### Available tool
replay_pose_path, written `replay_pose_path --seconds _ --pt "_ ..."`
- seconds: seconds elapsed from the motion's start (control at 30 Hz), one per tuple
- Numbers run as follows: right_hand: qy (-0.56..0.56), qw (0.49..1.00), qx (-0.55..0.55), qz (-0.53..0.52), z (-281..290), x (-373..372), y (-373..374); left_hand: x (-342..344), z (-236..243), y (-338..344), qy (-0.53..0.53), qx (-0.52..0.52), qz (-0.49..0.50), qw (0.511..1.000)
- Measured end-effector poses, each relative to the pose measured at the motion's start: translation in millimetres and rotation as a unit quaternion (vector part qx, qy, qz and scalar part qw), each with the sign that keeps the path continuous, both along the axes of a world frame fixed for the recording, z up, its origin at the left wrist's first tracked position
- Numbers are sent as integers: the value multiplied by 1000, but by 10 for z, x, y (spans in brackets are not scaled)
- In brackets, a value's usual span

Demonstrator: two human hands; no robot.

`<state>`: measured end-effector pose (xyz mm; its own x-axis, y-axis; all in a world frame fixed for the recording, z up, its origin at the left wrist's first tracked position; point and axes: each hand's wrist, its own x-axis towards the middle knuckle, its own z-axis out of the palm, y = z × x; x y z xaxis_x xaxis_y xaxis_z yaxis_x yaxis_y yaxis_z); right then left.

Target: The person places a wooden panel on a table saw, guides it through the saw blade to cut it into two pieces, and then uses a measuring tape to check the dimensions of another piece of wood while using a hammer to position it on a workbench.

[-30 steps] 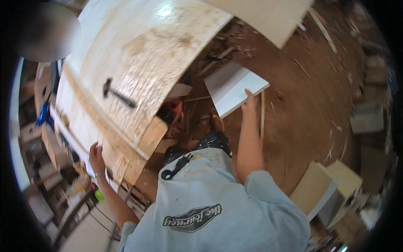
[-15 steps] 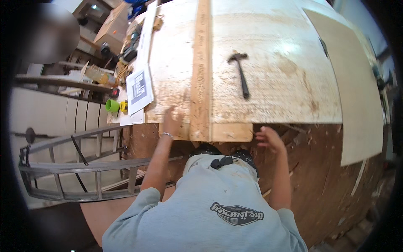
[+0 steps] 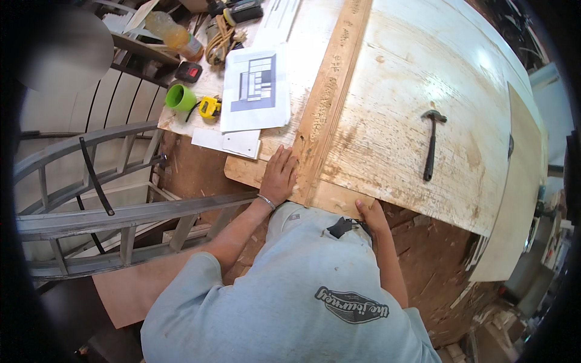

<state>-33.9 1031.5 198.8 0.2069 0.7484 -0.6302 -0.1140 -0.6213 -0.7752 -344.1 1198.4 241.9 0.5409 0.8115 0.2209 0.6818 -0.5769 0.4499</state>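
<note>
A short wooden board with rounded corners [image 3: 239,170] lies crosswise at the near edge of the worktable, by my waist. My left hand [image 3: 280,174] lies on its left part, fingers stretched out, beside a long wooden plank [image 3: 330,91]. That plank runs away from me across the table, its near end on the short board. At the short board's right end, my right hand [image 3: 372,216] grips the edge with the thumb on top; its other fingers are mostly hidden underneath. A black-handled claw hammer [image 3: 430,148] rests on the tabletop to the right.
Left on the table are a printed drawing [image 3: 257,91], a yellow tape measure [image 3: 210,107], a green cup [image 3: 180,97], a black-and-red battery pack [image 3: 189,72] and a bottle [image 3: 175,36]. An aluminium ladder [image 3: 133,221] lies at my left. A thin panel [image 3: 511,199] leans at the table's right side.
My view has turned left. My right hand has come from open air onto the right end of the short board. My left hand now lies on the board close against the long plank.
</note>
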Motion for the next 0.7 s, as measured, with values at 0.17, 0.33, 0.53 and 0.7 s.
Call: replay_pose_path --seconds 0.17,0.33,0.53,0.7 --pt "-47 999 -14 -1 3 -402 186 -352 240 455 -32 22 57 998" --pt "-35 996 -45 70 177 -363 299 -1377 57 1722 58 144 275 949" --pt "-247 890 -184 337 654 -34 471 -1991 -135 2326 -22 -51 180 982" --pt "-319 847 -152 398 1276 137 575 -2003 -69 2283 -78 71 270 957"
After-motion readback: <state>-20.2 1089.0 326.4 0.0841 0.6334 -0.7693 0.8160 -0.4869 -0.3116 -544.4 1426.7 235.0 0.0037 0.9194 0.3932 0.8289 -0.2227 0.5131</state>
